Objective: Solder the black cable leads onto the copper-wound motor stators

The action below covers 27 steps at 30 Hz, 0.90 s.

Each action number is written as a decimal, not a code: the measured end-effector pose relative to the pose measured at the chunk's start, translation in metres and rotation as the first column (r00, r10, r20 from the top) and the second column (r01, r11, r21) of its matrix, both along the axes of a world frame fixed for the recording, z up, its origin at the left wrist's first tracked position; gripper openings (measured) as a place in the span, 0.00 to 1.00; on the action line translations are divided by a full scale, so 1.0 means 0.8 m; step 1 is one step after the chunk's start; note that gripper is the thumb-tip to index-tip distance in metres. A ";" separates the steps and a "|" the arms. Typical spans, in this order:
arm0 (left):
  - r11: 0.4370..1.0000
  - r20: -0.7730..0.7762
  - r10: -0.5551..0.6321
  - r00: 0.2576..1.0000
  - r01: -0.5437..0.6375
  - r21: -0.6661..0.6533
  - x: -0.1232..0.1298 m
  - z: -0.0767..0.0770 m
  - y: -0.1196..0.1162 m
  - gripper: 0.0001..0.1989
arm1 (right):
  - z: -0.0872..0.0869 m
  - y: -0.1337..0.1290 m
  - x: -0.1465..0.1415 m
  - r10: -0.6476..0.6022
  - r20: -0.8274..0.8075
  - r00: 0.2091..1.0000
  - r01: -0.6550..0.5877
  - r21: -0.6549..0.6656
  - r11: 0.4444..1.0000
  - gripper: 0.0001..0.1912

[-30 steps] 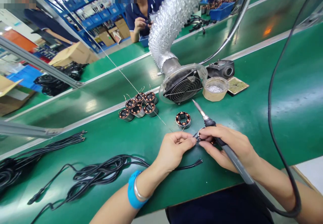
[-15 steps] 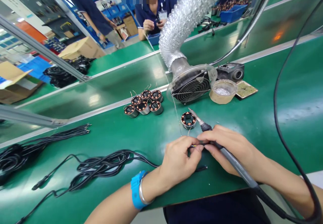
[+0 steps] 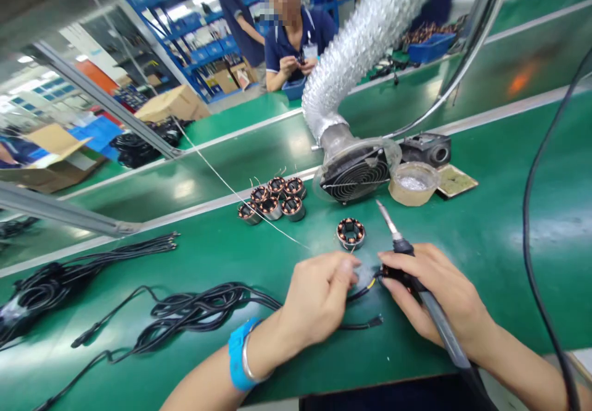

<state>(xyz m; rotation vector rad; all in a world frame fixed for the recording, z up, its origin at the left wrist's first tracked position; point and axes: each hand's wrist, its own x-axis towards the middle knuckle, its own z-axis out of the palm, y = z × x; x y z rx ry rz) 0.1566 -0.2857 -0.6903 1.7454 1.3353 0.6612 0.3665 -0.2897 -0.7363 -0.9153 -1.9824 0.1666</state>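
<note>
My right hand [image 3: 437, 287] is closed round a soldering iron [image 3: 437, 318], its metal tip pointing up and away. Its thumb and forefinger also pinch the end of a black cable [image 3: 358, 294], where a short yellow wire shows. My left hand [image 3: 319, 294], with a blue band on the wrist, is closed beside that cable; a thin pale solder wire [image 3: 231, 187] runs up and left from near its fingers. Whether those fingertips grip it is unclear. One copper-wound stator [image 3: 351, 233] sits just beyond both hands.
Several stators [image 3: 271, 207] stand grouped at the rear rail. A fume fan [image 3: 356, 179] on a silver duct [image 3: 361, 41] stands near a round tin [image 3: 413, 184]. Coiled black cables [image 3: 198, 306] lie left. Another person [image 3: 296, 47] sits opposite.
My hands have moved apart, and the cable end with its yellow wire now shows between them. The iron's tip has shifted right. The whole view has moved slightly.
</note>
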 end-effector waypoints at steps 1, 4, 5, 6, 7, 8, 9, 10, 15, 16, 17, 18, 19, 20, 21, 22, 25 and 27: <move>0.995 -0.016 0.093 0.996 -0.092 0.029 -0.005 -0.004 0.015 0.18 | -0.002 -0.001 0.004 -0.015 -0.005 1.000 0.015 -0.031 0.999 0.16; 0.965 -0.059 0.258 0.964 -0.255 0.056 -0.013 -0.021 0.056 0.18 | -0.012 -0.010 0.014 -0.036 -0.017 0.999 0.034 -0.096 0.995 0.16; 0.966 -0.073 0.258 0.963 -0.256 0.037 -0.012 -0.028 0.065 0.18 | -0.015 -0.013 0.017 -0.024 -0.021 0.999 0.022 -0.107 0.994 0.16; 0.971 -0.080 0.239 0.968 -0.239 0.011 -0.010 -0.034 0.071 0.19 | -0.018 -0.016 0.021 -0.006 -0.023 1.000 0.003 -0.115 0.993 0.15; 0.978 -0.075 0.208 0.975 -0.210 -0.017 -0.007 -0.040 0.074 0.20 | -0.020 -0.017 0.025 0.003 -0.029 1.000 -0.006 -0.119 0.993 0.14; 0.985 -0.055 0.165 0.985 -0.168 -0.044 -0.003 -0.044 0.074 0.21 | -0.021 -0.017 0.031 -0.001 -0.039 0.999 -0.003 -0.118 0.993 0.14; 0.991 -0.017 0.112 0.994 -0.113 -0.073 0.002 -0.047 0.072 0.22 | -0.021 -0.015 0.036 -0.017 -0.048 0.999 0.011 -0.109 0.994 0.14; 0.993 0.036 0.046 0.998 -0.042 -0.110 0.006 -0.048 0.068 0.22 | -0.022 -0.010 0.041 -0.036 -0.047 0.998 0.031 -0.094 0.995 0.14; 0.972 0.088 -0.110 0.990 0.125 -0.196 0.020 -0.041 0.047 0.22 | -0.030 0.024 0.049 0.070 0.022 0.997 -0.068 -0.099 0.993 0.24; 0.978 0.049 -0.091 0.995 0.099 -0.181 0.020 -0.040 0.045 0.20 | -0.032 0.029 0.046 0.118 0.018 0.993 -0.115 -0.120 0.986 0.26; 0.983 0.014 -0.071 0.997 0.072 -0.166 0.018 -0.039 0.044 0.18 | -0.034 0.033 0.043 0.156 0.008 0.988 -0.154 -0.137 0.979 0.26; 0.986 -0.009 -0.059 0.998 0.056 -0.157 0.015 -0.039 0.044 0.17 | -0.037 0.036 0.038 0.183 -0.004 0.983 -0.182 -0.146 0.972 0.27; 0.987 -0.023 -0.053 0.998 0.049 -0.151 0.012 -0.039 0.045 0.16 | -0.038 0.038 0.034 0.201 -0.016 0.979 -0.201 -0.144 0.969 0.27; 0.988 -0.031 -0.050 0.998 0.045 -0.145 0.009 -0.040 0.045 0.15 | -0.040 0.040 0.030 0.212 -0.027 0.977 -0.214 -0.141 0.967 0.27; 0.989 -0.035 -0.046 0.998 0.041 -0.139 0.005 -0.041 0.046 0.15 | -0.042 0.040 0.027 0.219 -0.038 0.975 -0.222 -0.140 0.965 0.26; 0.990 -0.035 -0.042 0.998 0.037 -0.136 0.002 -0.042 0.048 0.15 | -0.044 0.041 0.025 0.224 -0.050 0.973 -0.229 -0.141 0.963 0.26; 0.989 -0.007 -0.028 1.000 0.026 -0.148 -0.004 -0.044 0.052 0.15 | -0.051 0.042 0.021 0.225 -0.095 0.970 -0.239 -0.167 0.957 0.27; 0.980 0.072 -0.030 0.997 0.043 -0.196 -0.002 -0.043 0.056 0.16 | -0.056 0.041 0.020 0.222 -0.122 0.967 -0.243 -0.191 0.951 0.27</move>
